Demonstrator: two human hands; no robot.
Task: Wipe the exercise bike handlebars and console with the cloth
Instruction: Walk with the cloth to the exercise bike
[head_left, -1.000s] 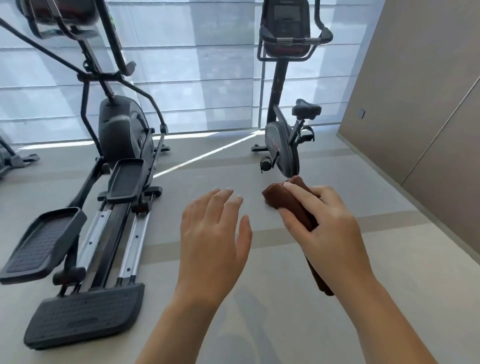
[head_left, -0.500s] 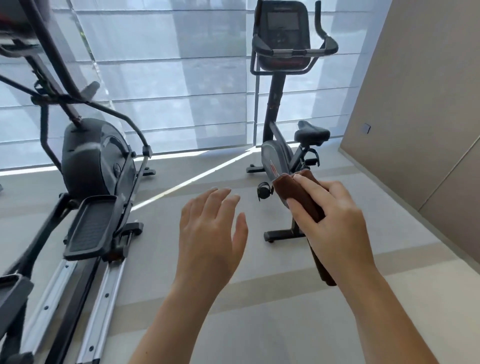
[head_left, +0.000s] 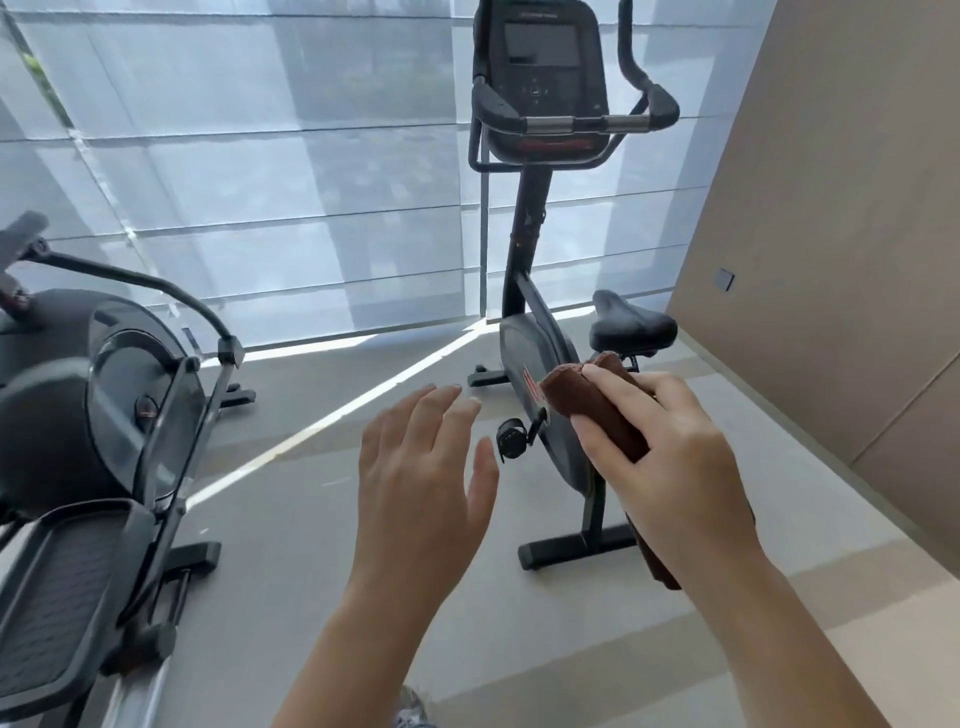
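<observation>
The exercise bike stands ahead by the window, unwiped, its handlebars and console above both hands: the right hand clutches the brown cloth, the left hand hovers spread and empty, so the approach step needs the cloth raised to the handlebars.

Exercise bike stands right of what seems an elliptical

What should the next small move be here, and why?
Probably raise the right hand with the brown cloth up toward the handlebars. The cloth is gripped but sits low, level with the seat, touching nothing on the bike; the console and bars stand well above. The left hand is open and empty.
</observation>
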